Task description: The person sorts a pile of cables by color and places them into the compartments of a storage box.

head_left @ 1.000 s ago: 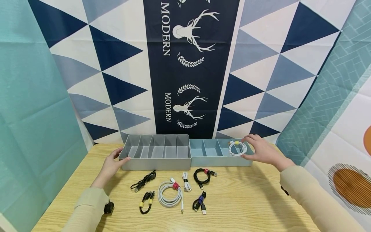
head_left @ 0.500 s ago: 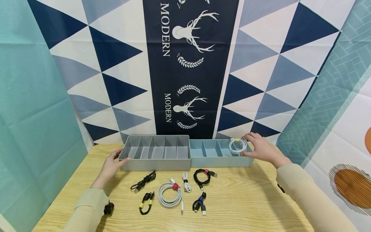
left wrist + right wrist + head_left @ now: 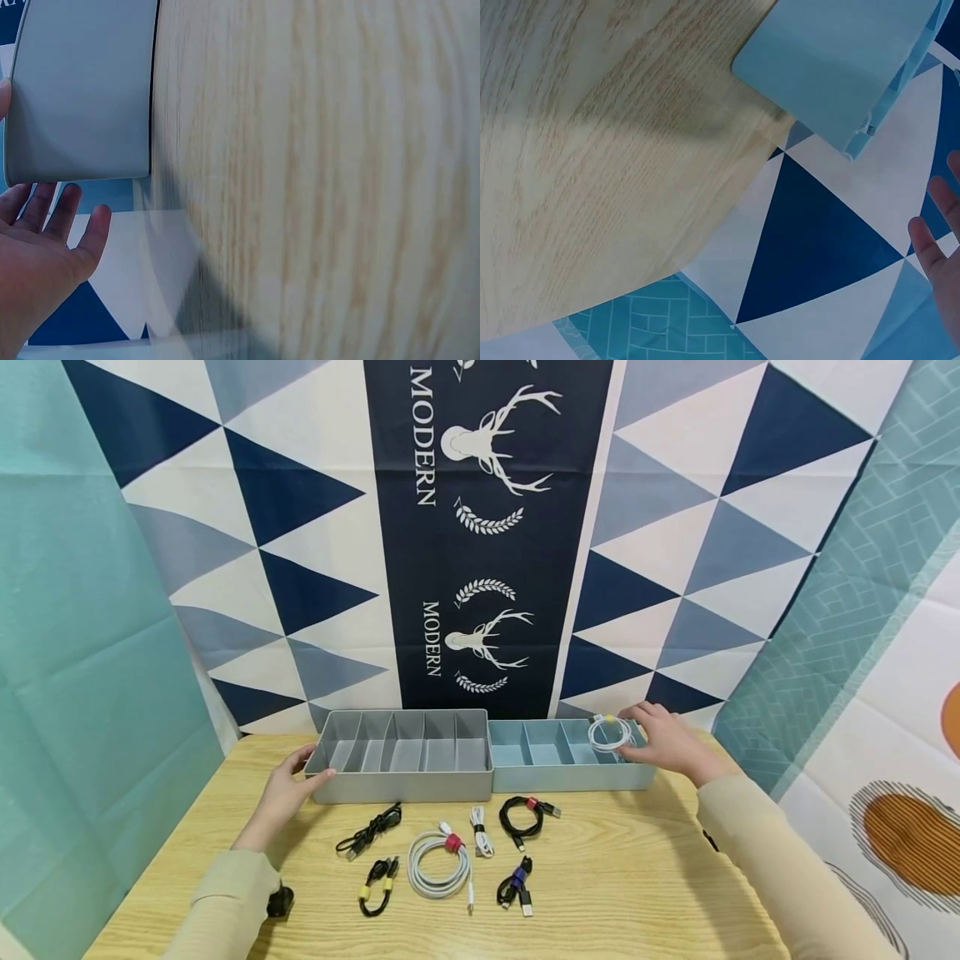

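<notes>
In the head view, my right hand pinches a coiled white cable with a yellow tie, over the right end of the blue divided box. My left hand grips the left end of the grey divided box, thumb at the front rim and fingers along the end wall. In the left wrist view, some fingers spread loosely beyond that end wall. Only a few fingers of my right hand show in the right wrist view, and the thumb and pinch are out of frame.
Before the boxes on the wooden table lie a thick white cable with a red tie, a small white cable and several black cables, one red-tied, another blue-tied. A patterned cloth hangs behind.
The right hand and the white cable have shifted slightly up and to the left, staying over the blue box. The left hand keeps its place on the grey box.
</notes>
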